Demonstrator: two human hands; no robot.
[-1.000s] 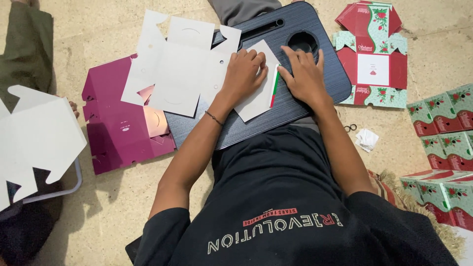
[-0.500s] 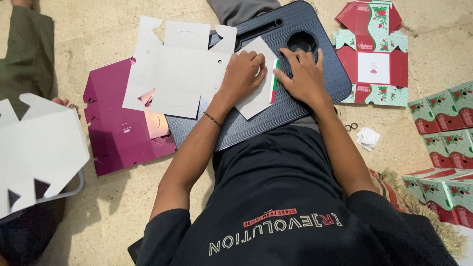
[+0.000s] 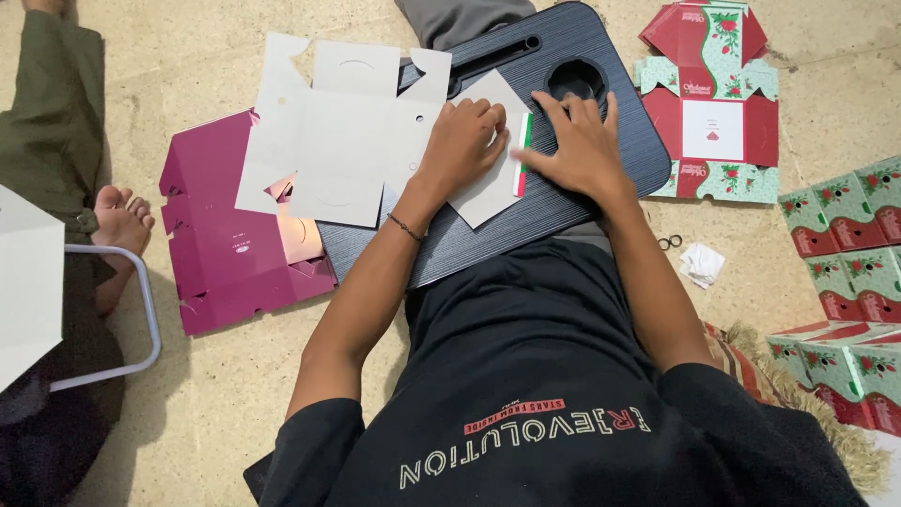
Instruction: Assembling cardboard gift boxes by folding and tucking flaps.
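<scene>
Far to the left of both hands, another person's bare foot point(image 3: 120, 218) rests on the sandy floor beside a white tube frame point(image 3: 141, 310). Nearer, still left of the left hand, a flattened magenta box point(image 3: 221, 249) lies under a large white unfolded carton blank point(image 3: 338, 131), whose right edge reaches onto the dark lap desk point(image 3: 563, 202).

The left hand point(image 3: 465, 141) lies palm down with its fingers curled, pressing on a grey-white folded cardboard piece point(image 3: 488, 188) that sits on the lap desk. A thin bracelet circles that wrist. The cardboard piece shows a narrow red and green strip along its right edge, just between the two hands.

The right hand point(image 3: 582, 145) is spread flat, fingers open, with the thumb touching that coloured edge and the fingertips reaching the round cup recess point(image 3: 574, 80) in the desk.

Right of the right hand, off the desk, a red and green printed box blank point(image 3: 711, 103) lies flat. Further right, several folded boxes point(image 3: 845, 221) of the same print are stacked, and a small crumpled white scrap point(image 3: 702, 263) lies near the right forearm.
</scene>
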